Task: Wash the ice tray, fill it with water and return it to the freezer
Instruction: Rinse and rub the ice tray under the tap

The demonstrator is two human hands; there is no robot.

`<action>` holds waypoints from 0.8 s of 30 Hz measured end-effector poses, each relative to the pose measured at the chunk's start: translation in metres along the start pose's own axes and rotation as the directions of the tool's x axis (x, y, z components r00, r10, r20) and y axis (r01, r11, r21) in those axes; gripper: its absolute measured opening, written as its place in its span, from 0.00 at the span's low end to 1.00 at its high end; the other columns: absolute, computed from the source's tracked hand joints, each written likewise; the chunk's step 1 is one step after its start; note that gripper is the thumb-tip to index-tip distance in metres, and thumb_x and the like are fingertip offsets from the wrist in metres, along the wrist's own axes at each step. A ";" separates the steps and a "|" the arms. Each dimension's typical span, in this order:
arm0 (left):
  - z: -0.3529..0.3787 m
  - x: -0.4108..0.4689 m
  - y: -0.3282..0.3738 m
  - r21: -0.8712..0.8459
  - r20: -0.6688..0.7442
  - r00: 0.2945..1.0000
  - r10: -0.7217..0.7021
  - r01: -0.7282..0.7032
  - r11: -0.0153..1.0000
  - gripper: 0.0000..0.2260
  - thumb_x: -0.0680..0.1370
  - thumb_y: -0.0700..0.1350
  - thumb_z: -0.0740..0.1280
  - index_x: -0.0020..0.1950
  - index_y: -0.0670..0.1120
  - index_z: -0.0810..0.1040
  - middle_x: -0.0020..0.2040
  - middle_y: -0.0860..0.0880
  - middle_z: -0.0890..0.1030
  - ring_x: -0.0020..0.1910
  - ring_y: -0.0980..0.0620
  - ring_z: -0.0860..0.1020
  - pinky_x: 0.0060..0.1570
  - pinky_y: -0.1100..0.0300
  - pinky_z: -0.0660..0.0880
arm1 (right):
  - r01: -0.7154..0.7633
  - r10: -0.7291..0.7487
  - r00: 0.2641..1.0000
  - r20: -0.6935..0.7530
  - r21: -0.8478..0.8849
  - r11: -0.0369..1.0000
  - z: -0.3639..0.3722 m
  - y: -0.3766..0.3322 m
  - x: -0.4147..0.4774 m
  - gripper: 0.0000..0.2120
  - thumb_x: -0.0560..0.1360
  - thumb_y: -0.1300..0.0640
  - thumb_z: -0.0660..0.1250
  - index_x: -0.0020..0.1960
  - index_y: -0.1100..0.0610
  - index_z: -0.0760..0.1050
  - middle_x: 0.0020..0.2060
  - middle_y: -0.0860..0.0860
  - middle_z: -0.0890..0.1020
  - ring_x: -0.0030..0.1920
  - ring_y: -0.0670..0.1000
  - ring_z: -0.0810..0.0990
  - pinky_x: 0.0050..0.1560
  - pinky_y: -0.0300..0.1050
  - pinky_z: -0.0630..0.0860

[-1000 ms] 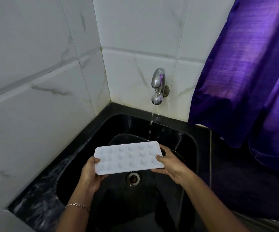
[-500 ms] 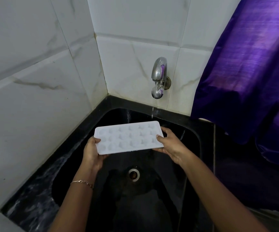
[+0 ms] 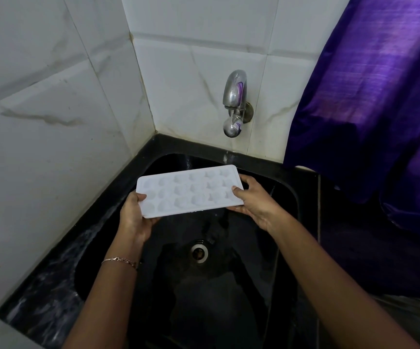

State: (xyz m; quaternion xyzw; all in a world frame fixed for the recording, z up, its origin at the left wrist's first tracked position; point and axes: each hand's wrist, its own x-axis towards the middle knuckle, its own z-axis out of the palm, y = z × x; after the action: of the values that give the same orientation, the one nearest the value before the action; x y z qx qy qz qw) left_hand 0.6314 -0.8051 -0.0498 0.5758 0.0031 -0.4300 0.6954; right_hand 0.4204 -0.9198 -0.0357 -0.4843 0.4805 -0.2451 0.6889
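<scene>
ice tray [image 3: 190, 191]: white, rectangular, rows of rounded cells facing up, held roughly level over the black sink, far right corner sits below the tap spout
left hand [image 3: 135, 217]: grasping the tray's left short end, thumb on top of the rim, fingers hidden underneath
right hand [image 3: 255, 201]: grasping the tray's right short end, thumb on the top edge, fingers curled under and behind
sink [image 3: 290, 195]: black basin set in a corner, wet sheen on the bottom, tray covers part of the far half
drain [image 3: 199, 252]: round metal ring in the basin floor, below and nearer than the tray, unobstructed between the two forearms
tap [image 3: 234, 102]: chrome, wall-mounted on the back tiles, above and behind the tray's right end; can't tell if water is running, only a faint glint at the sink's back rim
tray contents: can't tell if cells hold water, too pale to read
wall tiles [image 3: 52, 122]: white with grey veining, left wall and back wall meet in the corner left of the tap
counter ledge [image 3: 52, 285]: black, marbled, wet-looking, runs along the left wall beside the basin
curtain [image 3: 370, 91]: purple fabric, hangs at right, its lower edge drapes over the ledge right of the sink, close to the right hand but apart from it
bracelet [image 3: 120, 261]: thin chain on the left wrist
obstructions: nothing between tap and tray; both forearms cross the near part of the basin
</scene>
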 end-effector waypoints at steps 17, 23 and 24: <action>0.007 0.005 0.000 -0.023 0.033 0.999 -0.017 0.018 1.000 0.09 0.77 0.40 0.56 0.54 0.44 0.74 0.52 0.43 0.80 0.49 0.43 0.79 0.44 0.48 0.77 | 0.040 -0.039 0.999 -0.027 0.037 0.999 -0.006 -0.006 -0.002 0.19 0.81 0.62 0.61 0.71 0.56 0.64 0.61 0.54 0.77 0.52 0.51 0.81 0.46 0.45 0.82; 0.018 0.007 -0.003 -0.008 0.069 0.997 -0.024 0.025 1.000 0.11 0.77 0.40 0.57 0.56 0.44 0.74 0.55 0.42 0.80 0.50 0.43 0.79 0.44 0.48 0.77 | 0.055 -0.051 0.997 -0.055 0.067 0.996 -0.018 -0.007 -0.005 0.19 0.81 0.62 0.62 0.70 0.56 0.65 0.60 0.55 0.78 0.54 0.52 0.81 0.46 0.45 0.82; 0.019 0.007 -0.004 -0.006 0.074 0.997 -0.025 0.025 1.000 0.12 0.77 0.40 0.57 0.58 0.43 0.74 0.56 0.42 0.79 0.51 0.42 0.79 0.44 0.48 0.77 | 0.057 -0.053 0.997 -0.059 0.071 0.996 -0.020 -0.007 -0.005 0.19 0.81 0.62 0.62 0.70 0.56 0.66 0.60 0.56 0.78 0.54 0.52 0.81 0.46 0.45 0.82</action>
State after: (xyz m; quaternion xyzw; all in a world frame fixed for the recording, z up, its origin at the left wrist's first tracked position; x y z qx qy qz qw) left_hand 0.6240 -0.8246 -0.0495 0.5570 -0.0140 -0.4597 0.6916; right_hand 0.4016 -0.9270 -0.0291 -0.4648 0.4774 -0.2949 0.6849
